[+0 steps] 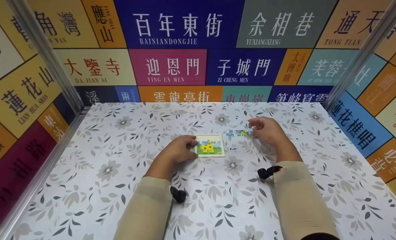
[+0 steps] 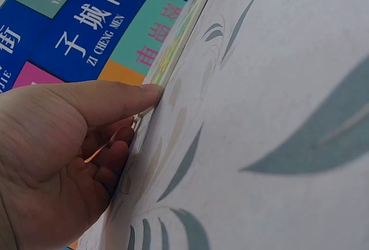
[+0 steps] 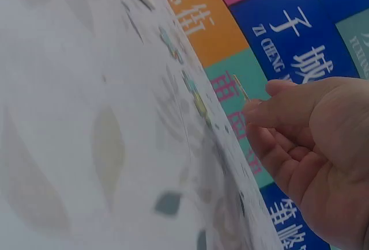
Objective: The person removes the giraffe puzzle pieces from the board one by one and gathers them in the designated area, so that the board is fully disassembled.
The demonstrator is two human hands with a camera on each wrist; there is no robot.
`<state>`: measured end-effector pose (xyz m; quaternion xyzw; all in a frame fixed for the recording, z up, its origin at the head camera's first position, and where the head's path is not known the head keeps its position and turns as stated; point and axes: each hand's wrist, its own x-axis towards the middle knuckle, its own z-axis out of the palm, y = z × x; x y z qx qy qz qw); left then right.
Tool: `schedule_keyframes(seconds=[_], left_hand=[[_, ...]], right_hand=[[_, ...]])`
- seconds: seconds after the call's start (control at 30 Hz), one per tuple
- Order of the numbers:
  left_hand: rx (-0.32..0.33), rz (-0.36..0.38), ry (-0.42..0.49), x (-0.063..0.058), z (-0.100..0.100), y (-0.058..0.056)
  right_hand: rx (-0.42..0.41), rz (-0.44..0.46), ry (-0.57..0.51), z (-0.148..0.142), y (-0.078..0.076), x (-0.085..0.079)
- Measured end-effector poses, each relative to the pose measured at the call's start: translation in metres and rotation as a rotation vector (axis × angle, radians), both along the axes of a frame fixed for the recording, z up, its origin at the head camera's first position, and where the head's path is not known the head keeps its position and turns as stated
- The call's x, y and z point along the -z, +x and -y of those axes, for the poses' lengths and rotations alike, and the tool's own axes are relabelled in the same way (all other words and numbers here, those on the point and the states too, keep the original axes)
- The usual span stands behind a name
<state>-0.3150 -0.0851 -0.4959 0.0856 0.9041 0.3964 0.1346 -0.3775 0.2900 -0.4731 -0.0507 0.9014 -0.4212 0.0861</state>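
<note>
A small jigsaw puzzle board (image 1: 211, 155) with a pale frame lies flat. A yellow giraffe picture (image 1: 208, 147) fills its lower part, while a cream strip shows along the top. My left hand (image 1: 180, 149) grips the board's left edge, thumb at the near side and fingers farther back. In the left wrist view the thumb presses the board's edge (image 2: 183, 48). Right of the board lie several loose blue and green puzzle pieces (image 1: 240, 133). My right hand (image 1: 268, 131) is raised just beyond them, pinching a thin puzzle piece (image 3: 240, 87) seen edge-on between thumb and fingertips.
The table (image 1: 134, 213) wears a white cloth printed with grey leaves and flowers. Colourful sign panels (image 1: 174, 25) stand behind and on both sides. A black wrist camera (image 1: 178, 194) sits at the left cuff, another (image 1: 268, 172) at the right cuff.
</note>
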Motion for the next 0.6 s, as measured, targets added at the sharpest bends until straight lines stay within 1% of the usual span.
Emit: schedule_keyframes(seconds=[0.2, 0.4, 0.6], left_hand=[[-0.003, 0.012, -0.003, -0.001, 0.0, 0.0], [0.01, 0.021, -0.012, -0.002, 0.001, -0.001], [0.019, 0.012, -0.016, -0.001, 0.001, -0.002]], right_hand=[[0.009, -0.006, 0.002, -0.016, 0.0, 0.011], [0.026, -0.006, 0.017, -0.018, -0.002, 0.02], [0.043, 0.002, 0.013, -0.017, -0.002, 0.022]])
